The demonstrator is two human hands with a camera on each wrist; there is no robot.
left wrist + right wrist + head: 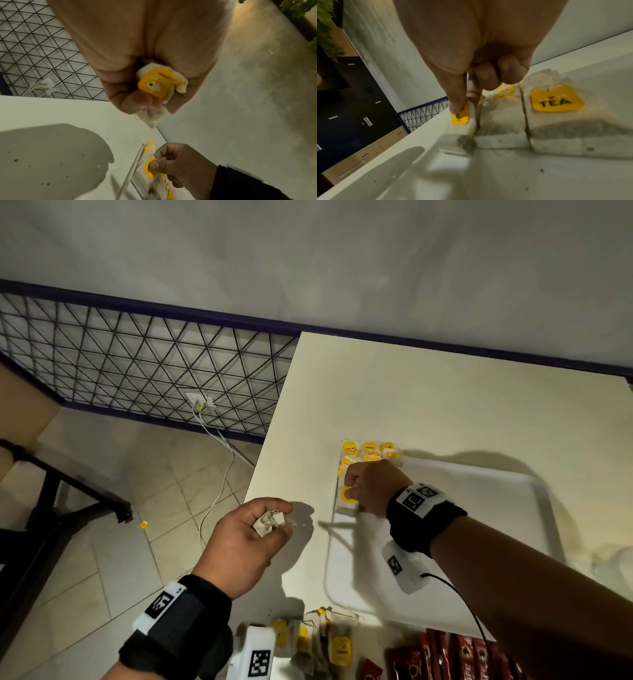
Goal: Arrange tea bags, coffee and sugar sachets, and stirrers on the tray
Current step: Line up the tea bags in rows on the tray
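A tea bag (pixel 462 129), judged light, soft and tearable, is pinched by its yellow tag (pixel 460 116) in the right hand (pixel 371 486) at the tray (pixel 479 508) corner. A second, crumpled tea bag (pixel 160 83) is clenched in the left hand (pixel 245 537); the tag is judged the safest hold.

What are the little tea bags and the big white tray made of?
The tea bags look like thin, matte, papery mesh: soft and wrinkled, with dark tea showing through. Each yellow tag looks like smooth printed card or paper. The tray seems to be plain white plastic with a smooth, slightly glossy finish and a rounded raised rim, though it is hard to be sure.
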